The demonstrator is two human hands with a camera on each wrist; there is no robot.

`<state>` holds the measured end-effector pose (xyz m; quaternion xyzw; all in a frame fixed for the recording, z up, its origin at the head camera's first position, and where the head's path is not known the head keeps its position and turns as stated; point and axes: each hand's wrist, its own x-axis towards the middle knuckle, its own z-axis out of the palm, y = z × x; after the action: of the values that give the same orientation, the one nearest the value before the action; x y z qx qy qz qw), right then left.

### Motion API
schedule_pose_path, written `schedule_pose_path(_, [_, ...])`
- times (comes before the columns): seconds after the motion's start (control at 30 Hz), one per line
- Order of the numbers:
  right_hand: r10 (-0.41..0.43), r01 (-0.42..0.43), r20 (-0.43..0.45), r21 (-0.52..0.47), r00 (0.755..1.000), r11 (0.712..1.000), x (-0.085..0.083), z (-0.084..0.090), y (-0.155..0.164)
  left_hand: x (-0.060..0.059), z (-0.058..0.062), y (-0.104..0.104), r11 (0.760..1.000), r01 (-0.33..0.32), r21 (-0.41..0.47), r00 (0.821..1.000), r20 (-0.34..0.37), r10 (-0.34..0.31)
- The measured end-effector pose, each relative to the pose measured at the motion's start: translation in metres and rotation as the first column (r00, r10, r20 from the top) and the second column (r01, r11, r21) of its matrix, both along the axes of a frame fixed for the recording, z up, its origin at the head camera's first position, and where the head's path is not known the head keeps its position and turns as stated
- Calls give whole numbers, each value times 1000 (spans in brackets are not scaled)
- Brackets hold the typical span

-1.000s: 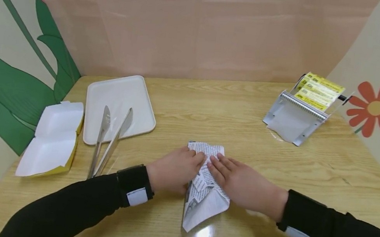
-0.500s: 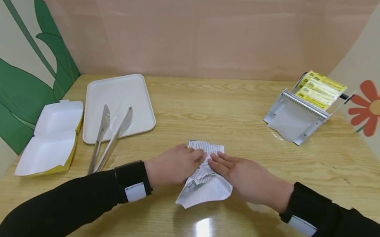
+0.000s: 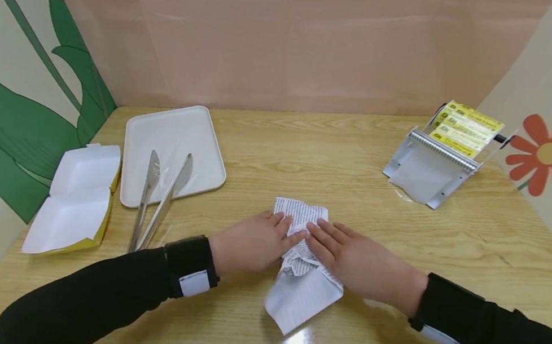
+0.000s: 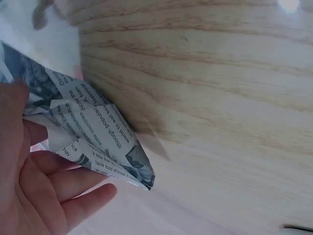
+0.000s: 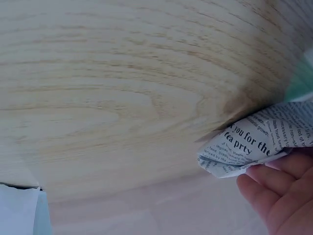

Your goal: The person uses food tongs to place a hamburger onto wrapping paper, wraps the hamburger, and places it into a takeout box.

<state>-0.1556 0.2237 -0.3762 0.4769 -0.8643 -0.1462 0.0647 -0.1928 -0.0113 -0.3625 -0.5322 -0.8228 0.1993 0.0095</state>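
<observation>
A folded sheet of newsprint-patterned wrapping paper (image 3: 303, 303) lies on the table in the head view, its plain lower flap pointing toward me. My left hand (image 3: 252, 243) rests on its left side, fingers spread and thumb reaching over the middle. On the right side my right hand (image 3: 367, 265) presses with nearly straight fingers. The two hands almost meet over the paper. A creased pointed end of the paper (image 4: 107, 129) shows in the left wrist view, beside the fingers. Printed words cover the paper (image 5: 247, 139) in the right wrist view. What may be inside is hidden.
At the left, an open yellow-and-white takeaway box (image 3: 75, 200) stands near a white tray (image 3: 184, 127). Metal tongs (image 3: 161, 210) lean across the tray's front edge. A metal label dispenser (image 3: 436, 156) with yellow labels stands at the back right of the wooden table (image 3: 283, 156).
The paper's near flap has lifted and shortened, then spread out toward me again. My left fingers have gone from curled to spread. Both hands stay at the paper's sides.
</observation>
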Motion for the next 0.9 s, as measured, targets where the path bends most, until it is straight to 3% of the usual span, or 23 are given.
schedule_pose_path(0.13, [-7, 6, 34, 38, 999, 999, 0, 2, 1, 0, 3, 2, 1000, -19, -22, 999, 32, 19])
schedule_pose_path(0.33, [-24, 54, 225, -130, 974, 990, -8, 8, 3, -6, 4, 1, 998, 38, 51, 998, 57, -40])
schedule_pose_path(0.47, [-18, 101, 343, -227, 939, 969, -16, 12, 4, -11, 4, 0, 986, 108, 130, 993, 22, -112])
schedule_pose_path(0.6, [-32, 177, 456, -280, 890, 943, -22, 16, 6, -17, 5, -1, 978, 163, 128, 987, -18, -162])
schedule_pose_path(0.67, [-47, 230, 514, -298, 856, 926, -25, 18, 7, -20, 6, -2, 982, 143, 122, 989, 29, -147])
schedule_pose_path(0.73, [-62, 280, 559, -313, 827, 908, -29, 21, 7, -24, 9, -3, 988, 81, 129, 987, 130, -97])
schedule_pose_path(0.8, [-83, 312, 587, -302, 805, 901, -32, 24, 8, -28, 12, -3, 988, -30, 153, 958, 286, -16])
schedule_pose_path(0.9, [-107, 352, 622, -286, 775, 891, -36, 26, 7, -34, 12, -6, 958, -180, 222, 868, 493, 49])
